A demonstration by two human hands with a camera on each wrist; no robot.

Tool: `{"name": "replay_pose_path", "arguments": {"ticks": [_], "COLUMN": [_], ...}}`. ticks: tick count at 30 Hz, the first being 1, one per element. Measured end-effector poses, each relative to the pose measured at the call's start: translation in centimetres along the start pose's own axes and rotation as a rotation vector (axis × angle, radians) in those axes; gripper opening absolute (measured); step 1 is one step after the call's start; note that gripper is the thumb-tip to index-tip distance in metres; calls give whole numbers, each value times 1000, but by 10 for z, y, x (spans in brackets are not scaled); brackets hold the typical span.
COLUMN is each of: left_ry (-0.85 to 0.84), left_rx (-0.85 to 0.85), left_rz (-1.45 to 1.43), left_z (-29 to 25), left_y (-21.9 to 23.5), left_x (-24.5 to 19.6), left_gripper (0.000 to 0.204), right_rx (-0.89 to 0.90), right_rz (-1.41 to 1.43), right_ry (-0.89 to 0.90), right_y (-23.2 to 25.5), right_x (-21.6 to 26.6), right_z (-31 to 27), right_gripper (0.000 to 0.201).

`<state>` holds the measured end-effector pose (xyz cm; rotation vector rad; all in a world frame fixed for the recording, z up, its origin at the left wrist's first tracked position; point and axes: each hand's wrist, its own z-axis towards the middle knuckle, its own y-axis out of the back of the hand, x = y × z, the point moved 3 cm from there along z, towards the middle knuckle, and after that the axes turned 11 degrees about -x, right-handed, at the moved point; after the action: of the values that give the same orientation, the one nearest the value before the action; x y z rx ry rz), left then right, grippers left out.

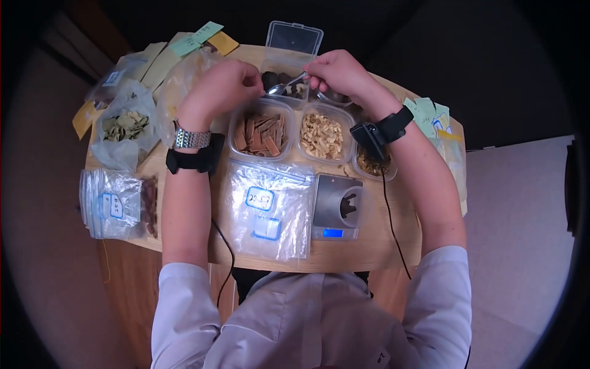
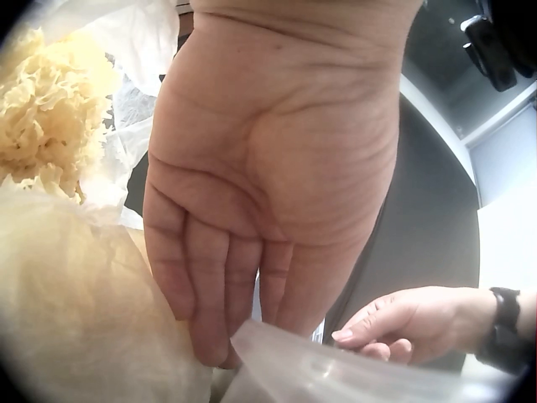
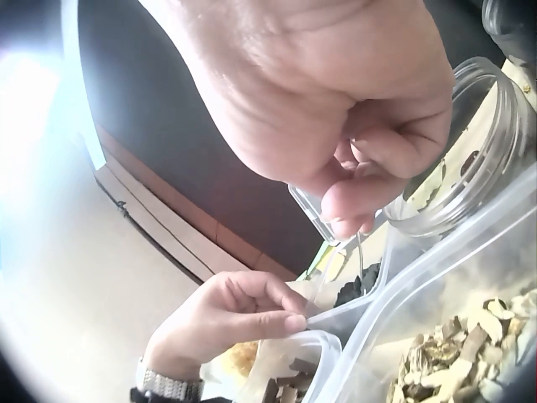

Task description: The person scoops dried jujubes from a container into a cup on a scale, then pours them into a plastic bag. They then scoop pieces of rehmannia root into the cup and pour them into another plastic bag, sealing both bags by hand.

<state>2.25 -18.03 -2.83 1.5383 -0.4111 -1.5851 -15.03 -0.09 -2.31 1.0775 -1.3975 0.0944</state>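
My right hand (image 1: 335, 71) pinches the handle of a metal spoon (image 1: 284, 87) between thumb and fingers. The spoon's bowl lies low over dark, lumpy dried pieces (image 3: 359, 285) in a clear plastic container (image 1: 297, 98) with its lid (image 1: 295, 37) raised at the back. At that container's left corner, the thumb and fingers of my left hand (image 1: 236, 83) pinch the rim. The right wrist view shows the left thumb (image 3: 281, 324) along the edge; in the left wrist view the fingers (image 2: 210, 277) reach down behind a translucent plastic corner.
Nearer me stand tubs of brown bark strips (image 1: 263, 135) and pale chopped pieces (image 1: 322, 136). Zip bags (image 1: 267, 215) and a digital scale (image 1: 335, 206) with a small cup (image 1: 351, 208) lie in front. Left are a bag of dried leaves (image 1: 126, 127) and another zip bag (image 1: 110, 203).
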Motion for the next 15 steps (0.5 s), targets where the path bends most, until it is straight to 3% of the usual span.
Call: {"name": "replay_pose_path", "arguments": {"ticks": [4,10,15], "left_ry": [0,18,-4], "left_rx": [14,-7,-12], "left_rz": [5,-28,-10], "left_z": [1,-1,-1], "left_y": [1,2,3], "left_x": [-1,-3,-4], "left_gripper": [10,14,13], "right_rx": [-105,-446,-259], "right_rz": [-214,-440,-292], "right_ry": [91,303,252], "right_y": [4,7,-4], "right_x": [8,18,13], "right_z": [-3,2,9], "right_gripper": [28,29,29]}}
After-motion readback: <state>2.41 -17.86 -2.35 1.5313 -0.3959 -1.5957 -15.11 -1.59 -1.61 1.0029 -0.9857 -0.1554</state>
